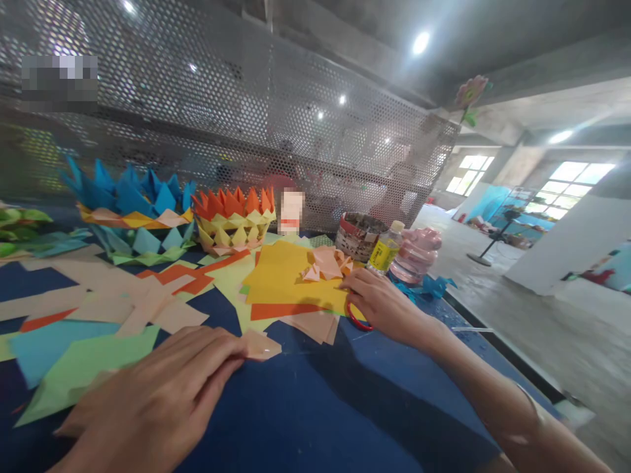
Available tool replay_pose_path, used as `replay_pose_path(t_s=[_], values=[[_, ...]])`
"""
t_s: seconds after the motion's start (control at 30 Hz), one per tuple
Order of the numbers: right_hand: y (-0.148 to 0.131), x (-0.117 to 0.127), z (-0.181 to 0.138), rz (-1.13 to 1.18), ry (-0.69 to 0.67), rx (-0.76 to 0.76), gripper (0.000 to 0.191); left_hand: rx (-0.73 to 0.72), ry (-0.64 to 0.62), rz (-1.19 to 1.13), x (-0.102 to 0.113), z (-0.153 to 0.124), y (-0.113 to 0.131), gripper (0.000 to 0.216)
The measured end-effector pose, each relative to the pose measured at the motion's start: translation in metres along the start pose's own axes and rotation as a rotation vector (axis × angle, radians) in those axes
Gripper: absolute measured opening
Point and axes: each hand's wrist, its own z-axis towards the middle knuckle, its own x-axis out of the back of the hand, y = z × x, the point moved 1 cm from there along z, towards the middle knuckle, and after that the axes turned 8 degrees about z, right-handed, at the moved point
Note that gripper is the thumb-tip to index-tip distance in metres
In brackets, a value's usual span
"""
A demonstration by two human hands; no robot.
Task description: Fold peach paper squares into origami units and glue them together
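My left hand (162, 387) is closed on a small folded peach paper piece (263, 347), fingertips pinching its left end, low over the blue table. A shiny spot shows on that piece. Farther out, my right hand (374, 299) has its fingers bent and drawn together beside the yellow paper sheets (280, 279). What its fingertips hold, if anything, is hidden. Just below them a red loop (359, 318) shows, the rest of it covered by the hand. Small folded peach pieces (310, 272) lie on the yellow sheets, left of the right fingertips.
Stacked folded-paper rings in blue (133, 190) and orange (235, 203) stand at the back left. Loose paper strips (103, 282) and a green sheet (93, 368) cover the left. A yellow-labelled bottle (383, 249), round container (359, 235) and pink jar (417, 255) stand behind my right hand.
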Motion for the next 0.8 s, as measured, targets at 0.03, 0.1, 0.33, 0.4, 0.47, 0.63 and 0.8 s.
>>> replay_pose_path(t_s=[0.03, 0.1, 0.33, 0.4, 0.47, 0.63, 0.8], values=[[-0.003, -0.006, 0.021, 0.0, -0.017, 0.027, 0.025, 0.006, 0.0, -0.007, 0.0, 0.0, 0.0, 0.017], [-0.001, -0.021, 0.057, -0.013, -0.045, 0.069, 0.023, 0.03, -0.016, -0.023, 0.0, -0.001, 0.0, 0.02], [0.023, -0.053, 0.113, 0.01, -0.084, 0.12, 0.034, 0.054, -0.037, -0.046, -0.001, -0.002, -0.002, 0.022], [0.026, -0.053, 0.112, 0.067, -0.063, 0.13, 0.033, 0.067, -0.046, -0.045, 0.0, -0.001, -0.002, 0.023], [0.027, -0.051, 0.107, 0.149, -0.027, 0.149, 0.032, 0.077, -0.059, -0.046, 0.002, -0.001, 0.0, 0.024], [0.018, -0.05, 0.083, 0.462, 0.079, 0.194, 0.031, 0.094, -0.054, -0.067, 0.004, 0.002, 0.005, 0.023], [-0.004, -0.058, 0.058, 0.842, 0.062, 0.222, 0.027, 0.069, -0.044, -0.059, 0.005, 0.005, 0.007, 0.028]])
